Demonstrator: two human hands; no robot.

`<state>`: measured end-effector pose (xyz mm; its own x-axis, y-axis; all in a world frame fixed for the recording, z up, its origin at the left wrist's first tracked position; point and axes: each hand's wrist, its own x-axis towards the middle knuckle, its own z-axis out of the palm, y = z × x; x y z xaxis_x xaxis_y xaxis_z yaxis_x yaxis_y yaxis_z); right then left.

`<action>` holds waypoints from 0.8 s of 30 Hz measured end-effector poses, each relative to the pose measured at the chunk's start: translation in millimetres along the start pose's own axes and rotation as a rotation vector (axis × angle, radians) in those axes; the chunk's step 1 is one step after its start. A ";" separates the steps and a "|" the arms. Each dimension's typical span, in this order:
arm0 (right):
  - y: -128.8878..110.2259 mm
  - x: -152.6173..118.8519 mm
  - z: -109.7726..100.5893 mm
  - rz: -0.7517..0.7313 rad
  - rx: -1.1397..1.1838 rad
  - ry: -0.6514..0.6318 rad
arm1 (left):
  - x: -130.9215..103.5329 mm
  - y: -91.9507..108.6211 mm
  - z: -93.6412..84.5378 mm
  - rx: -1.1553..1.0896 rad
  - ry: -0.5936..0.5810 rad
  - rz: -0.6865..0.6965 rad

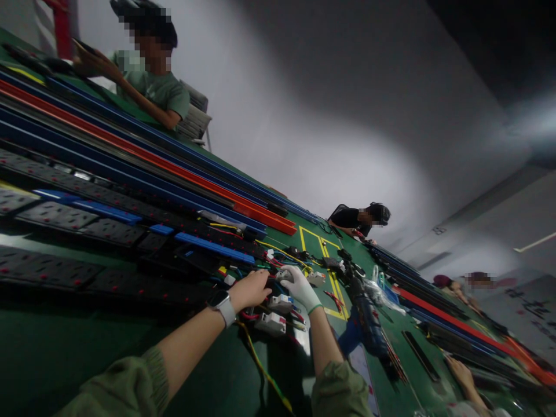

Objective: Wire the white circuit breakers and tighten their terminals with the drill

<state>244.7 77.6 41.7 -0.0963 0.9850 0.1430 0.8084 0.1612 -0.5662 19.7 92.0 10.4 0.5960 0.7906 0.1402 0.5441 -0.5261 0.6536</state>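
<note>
My left hand (251, 289), bare with a watch on the wrist, is curled over dark parts at the end of a black socket strip (130, 284). What its fingers hold is hidden. Close beside it, my right hand (300, 287) wears a white glove, its fingers bent round a small grey piece (284, 274). White and grey modules (271, 324) with red wires lie just below both hands. A yellow-green wire (260, 362) runs from them toward the front edge.
Long blue and orange rails (264, 218) cross the green table (87, 347). A power tool (369, 318), red-handled pliers (333, 300) and plastic bags lie to the right. Several people are around the tables; one person's hand (463, 373) shows at lower right.
</note>
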 end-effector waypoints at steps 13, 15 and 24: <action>-61.5 -210.2 -35.3 0.196 0.068 0.917 | 3.7 1.4 -10.2 -0.083 0.044 -0.007; -52.0 -238.0 -33.8 0.353 0.076 1.055 | 1.8 4.4 -17.7 -0.066 0.062 -0.005; 7.9 -215.5 -65.8 0.409 0.553 0.936 | -20.3 52.6 -89.7 -0.163 0.191 0.117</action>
<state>310.0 -137.4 59.8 0.7673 0.5766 0.2806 0.2933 0.0735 -0.9532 -16.7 76.4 108.7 0.5189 0.7801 0.3496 0.3661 -0.5724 0.7337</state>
